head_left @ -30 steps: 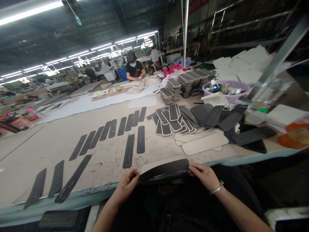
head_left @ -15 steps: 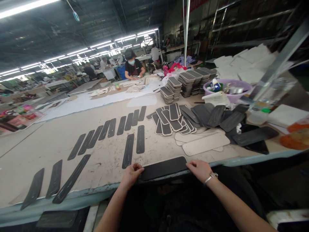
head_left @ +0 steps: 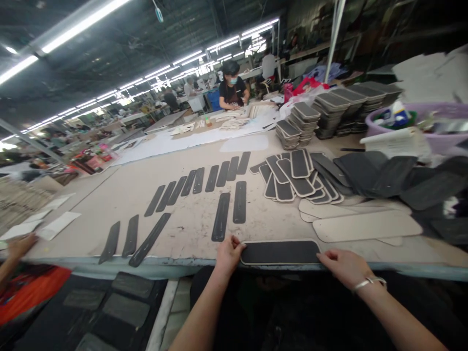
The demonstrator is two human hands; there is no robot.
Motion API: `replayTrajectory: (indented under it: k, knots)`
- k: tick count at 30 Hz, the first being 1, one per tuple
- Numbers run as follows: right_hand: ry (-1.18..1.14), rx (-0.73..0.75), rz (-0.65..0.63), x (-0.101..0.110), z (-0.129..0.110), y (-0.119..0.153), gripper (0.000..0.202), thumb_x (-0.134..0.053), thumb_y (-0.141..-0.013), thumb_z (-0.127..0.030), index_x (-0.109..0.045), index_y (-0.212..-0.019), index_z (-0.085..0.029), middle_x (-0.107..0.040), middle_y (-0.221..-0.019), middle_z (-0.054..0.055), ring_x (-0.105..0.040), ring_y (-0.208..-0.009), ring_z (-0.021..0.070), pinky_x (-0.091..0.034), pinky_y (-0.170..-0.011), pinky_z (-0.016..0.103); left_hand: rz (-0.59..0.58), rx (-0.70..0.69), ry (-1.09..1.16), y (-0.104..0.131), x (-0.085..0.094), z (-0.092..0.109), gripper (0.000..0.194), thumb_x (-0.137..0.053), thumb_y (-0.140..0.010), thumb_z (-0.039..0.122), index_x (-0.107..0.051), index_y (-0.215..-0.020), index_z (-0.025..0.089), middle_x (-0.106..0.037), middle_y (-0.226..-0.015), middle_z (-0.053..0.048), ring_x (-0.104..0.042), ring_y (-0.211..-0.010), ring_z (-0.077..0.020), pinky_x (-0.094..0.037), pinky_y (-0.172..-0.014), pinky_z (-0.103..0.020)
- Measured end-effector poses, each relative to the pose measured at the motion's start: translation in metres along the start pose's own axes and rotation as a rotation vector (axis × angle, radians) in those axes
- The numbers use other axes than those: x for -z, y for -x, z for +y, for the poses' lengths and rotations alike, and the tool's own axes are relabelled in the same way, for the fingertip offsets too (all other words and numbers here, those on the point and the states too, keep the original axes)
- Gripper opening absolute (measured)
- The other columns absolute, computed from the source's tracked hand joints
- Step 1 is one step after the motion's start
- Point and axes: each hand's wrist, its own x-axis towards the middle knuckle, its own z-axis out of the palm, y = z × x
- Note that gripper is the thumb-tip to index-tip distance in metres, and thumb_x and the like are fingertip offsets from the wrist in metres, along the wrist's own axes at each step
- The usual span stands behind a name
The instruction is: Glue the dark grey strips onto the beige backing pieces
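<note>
A long black panel with a pale border lies flat at the table's front edge. My left hand pinches its left end between thumb and fingers. At its right end, my right hand, with a bracelet at the wrist, grips the corner the same way. Just beyond my left hand are two dark strips, one nearer and another beside it. Bordered dark panels lie in an overlapping heap behind the held panel, and long beige pieces rest to the right.
More dark strips lie in a slanting row on the table. Stacked panels and a purple basin stand at the back right. A co-worker's hand is at the far left; another person works across the table.
The view has swung left, bringing a co-worker's hand and pale sheets into sight. The panel's pale border now shows along its front edge too; both hands still hold its ends.
</note>
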Motion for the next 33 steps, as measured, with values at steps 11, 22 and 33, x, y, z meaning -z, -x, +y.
replayTrajectory:
  k: [11,22,33]
  knots:
    - [0.025,0.003,0.031,-0.007,0.005,-0.004,0.043,-0.037,-0.079,-0.055,-0.065,-0.068,-0.024,-0.062,-0.061,0.002,-0.058,-0.064,0.0186,-0.035,-0.060,0.028,0.027,-0.025,-0.144,0.002,-0.005,0.003,0.014,-0.059,-0.075,0.028,-0.049,-0.070,0.019,-0.054,-0.058,0.004,-0.052,-0.059,-0.0121,-0.031,-0.057,-0.022]
    - [0.034,0.010,0.119,-0.005,-0.003,0.004,0.037,-0.039,-0.081,-0.047,-0.061,-0.064,-0.023,-0.060,-0.058,0.001,-0.055,-0.062,0.0157,-0.033,-0.058,0.025,0.043,-0.118,-0.345,0.006,-0.006,0.011,0.015,-0.050,-0.083,0.029,-0.046,-0.072,0.020,-0.056,-0.063,0.000,-0.055,-0.064,-0.0164,-0.030,-0.059,-0.025]
    - [0.077,0.013,0.113,-0.006,-0.005,0.004,0.037,-0.038,-0.082,-0.047,-0.058,-0.062,-0.023,-0.061,-0.064,0.001,-0.055,-0.065,0.0175,-0.035,-0.062,0.027,0.047,-0.099,-0.388,0.006,-0.008,0.014,0.014,-0.049,-0.083,0.029,-0.046,-0.073,0.021,-0.058,-0.065,0.000,-0.056,-0.066,-0.0169,-0.030,-0.059,-0.026]
